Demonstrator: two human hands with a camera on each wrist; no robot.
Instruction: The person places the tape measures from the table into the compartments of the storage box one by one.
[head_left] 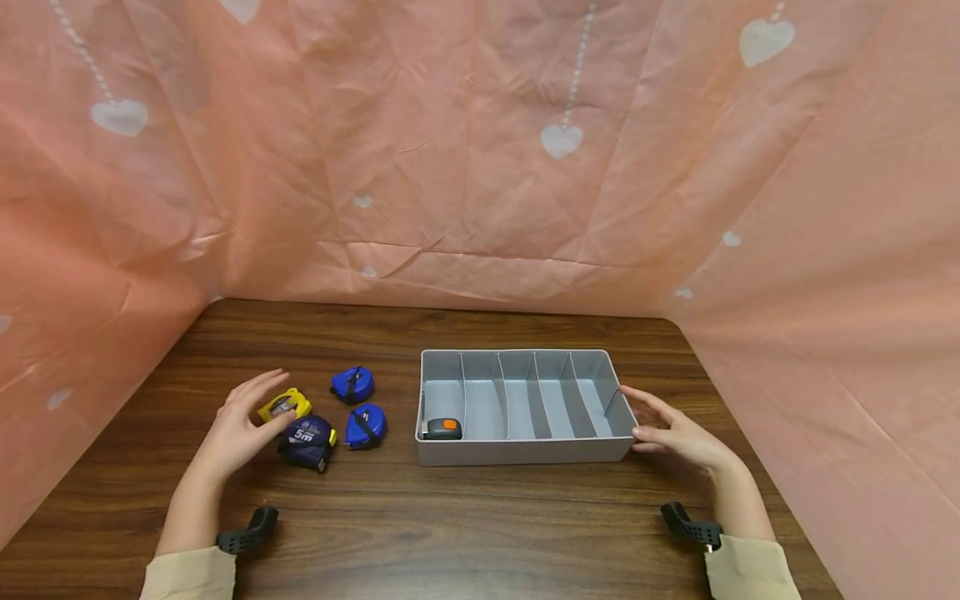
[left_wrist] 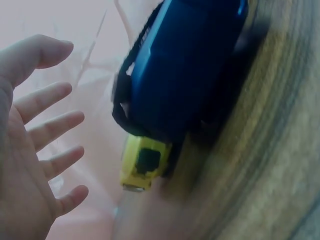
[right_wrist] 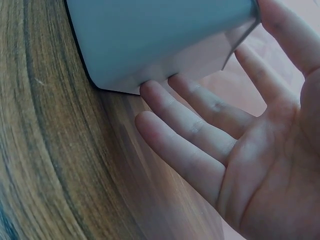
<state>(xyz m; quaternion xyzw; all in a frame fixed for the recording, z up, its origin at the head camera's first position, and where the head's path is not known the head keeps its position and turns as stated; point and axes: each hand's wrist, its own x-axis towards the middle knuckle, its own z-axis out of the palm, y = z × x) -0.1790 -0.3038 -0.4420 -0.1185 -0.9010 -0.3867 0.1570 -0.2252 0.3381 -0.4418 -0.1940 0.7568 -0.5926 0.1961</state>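
Note:
My left hand (head_left: 238, 423) hovers with fingers spread beside a yellow tape measure (head_left: 295, 403) and a dark navy tape measure (head_left: 308, 442) marked 5m, holding nothing. In the left wrist view the navy tape measure (left_wrist: 185, 65) looms large in front of the yellow one (left_wrist: 142, 162), both apart from the fingers. Two bright blue tape measures, one farther back (head_left: 352, 384) and one nearer (head_left: 367, 426), lie to their right. My right hand (head_left: 686, 437) touches the right end of a grey divided box (head_left: 525, 451) with loosely extended fingers; its thumb is at the front corner.
Inside the box's leftmost compartment, at the front, lies a black tape measure (head_left: 442, 429) with an orange button. Thin dividers split the box into several compartments. A pink curtain (head_left: 465, 167) with white hearts surrounds the wooden table (head_left: 450, 525) at the back and sides.

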